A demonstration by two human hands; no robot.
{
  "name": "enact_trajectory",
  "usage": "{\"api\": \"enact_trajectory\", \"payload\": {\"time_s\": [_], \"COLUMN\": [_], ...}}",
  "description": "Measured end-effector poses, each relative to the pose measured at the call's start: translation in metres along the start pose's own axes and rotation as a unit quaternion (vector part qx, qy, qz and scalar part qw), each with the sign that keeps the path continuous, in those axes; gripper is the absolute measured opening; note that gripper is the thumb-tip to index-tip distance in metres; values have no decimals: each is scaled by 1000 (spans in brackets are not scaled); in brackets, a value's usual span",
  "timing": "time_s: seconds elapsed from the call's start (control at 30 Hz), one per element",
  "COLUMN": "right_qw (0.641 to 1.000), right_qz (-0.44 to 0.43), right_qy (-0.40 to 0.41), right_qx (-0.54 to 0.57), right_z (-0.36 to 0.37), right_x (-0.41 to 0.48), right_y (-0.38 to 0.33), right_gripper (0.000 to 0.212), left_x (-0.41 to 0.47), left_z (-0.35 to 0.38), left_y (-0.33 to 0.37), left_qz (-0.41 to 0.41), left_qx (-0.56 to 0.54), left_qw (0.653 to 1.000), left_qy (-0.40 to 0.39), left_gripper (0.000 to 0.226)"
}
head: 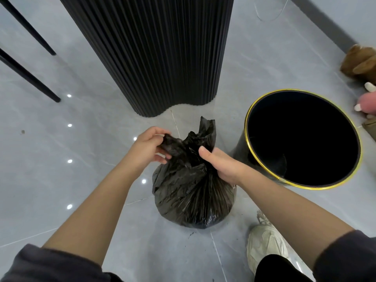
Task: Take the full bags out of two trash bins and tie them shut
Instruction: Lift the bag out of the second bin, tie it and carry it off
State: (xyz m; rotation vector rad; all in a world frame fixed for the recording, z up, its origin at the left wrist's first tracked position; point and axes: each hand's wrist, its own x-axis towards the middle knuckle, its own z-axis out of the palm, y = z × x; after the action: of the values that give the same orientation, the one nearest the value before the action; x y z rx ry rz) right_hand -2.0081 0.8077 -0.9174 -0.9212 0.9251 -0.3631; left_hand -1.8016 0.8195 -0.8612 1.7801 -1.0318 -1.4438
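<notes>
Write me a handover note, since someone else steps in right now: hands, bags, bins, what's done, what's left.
Left hand: grip on a twisted end of the black bag.
Right hand: grip around the gathered neck.
Bag stands on the floor, beside the gold-rimmed bin.
Done: this bag is out, neck gathered; the bin shows no liner.
Left: finish the knot. No second bin in view, so its state can't be told.

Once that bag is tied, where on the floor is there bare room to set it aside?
Widest bare tile lies left of the black trash bag, between the chair legs and the fluted black column. The right is crowded: the gold-rimmed bin, plush toys, and a white sneaker.
</notes>
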Motion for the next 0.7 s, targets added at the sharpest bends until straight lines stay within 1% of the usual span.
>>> {"api": "enact_trajectory", "payload": {"time_s": [0.03,0.07,0.1,0.13,0.17,0.2,0.23,0.27,0.3,0.33,0.37,0.43,0.5,0.57,0.63,0.7], "right_qw": [1000,1000,1000,999,999,998,998,998,998,997,997,995,992,990,990,991], "right_qz": [-4,-11,-19,-30,-42,-50,-52,-52,-52,-53,-52,-51,-53,-59,-70,-77], "right_qy": [1,0,-4,-10,-18,-28,-32,-35,-40,-47,-51,-60,-68,-61,-38,-39], "right_qx": [3,13,19,21,23,21,18,13,4,-13,-31,-61,-91,-113,-117,-106], "right_z": [0,-1,-3,-3,-4,-3,-3,-3,-3,-3,-3,-2,1,5,7,8], "right_x": [0,0,1,2,2,1,1,1,1,1,2,1,1,4,10,14], "right_y": [1,2,3,4,5,4,4,4,5,5,5,4,1,-1,1,1], "right_gripper": [67,76,87,96,100,102,103,105,107,108,107,97,81,71,73,70], "left_x": [-2,-4,-8,-9,-10,-10,-7,-3,0,3,5,5,5,9,16,24], "left_z": [-3,-7,-11,-13,-13,-11,-7,-3,1,5,8,13,16,18,20,23], "left_y": [0,1,2,3,4,2,-2,-7,-9,-11,-11,-10,-5,4,15,27], "left_qz": [30,76,116,141,153,165,185,209,228,236,230,199,173,151,141,126], "left_qx": [14,65,131,201,271,326,358,364,356,341,324,282,252,220,204,198], "left_qw": [999,995,983,964,940,916,900,897,901,908,918,939,952,964,967,966], "left_qy": [-8,-27,-61,-104,-142,-166,-169,-142,-98,-55,-18,13,10,-17,-57,-110], "left_gripper": [20,28,44,62,73,74,63,43,23,12,15,20,21,15,8,3]}}
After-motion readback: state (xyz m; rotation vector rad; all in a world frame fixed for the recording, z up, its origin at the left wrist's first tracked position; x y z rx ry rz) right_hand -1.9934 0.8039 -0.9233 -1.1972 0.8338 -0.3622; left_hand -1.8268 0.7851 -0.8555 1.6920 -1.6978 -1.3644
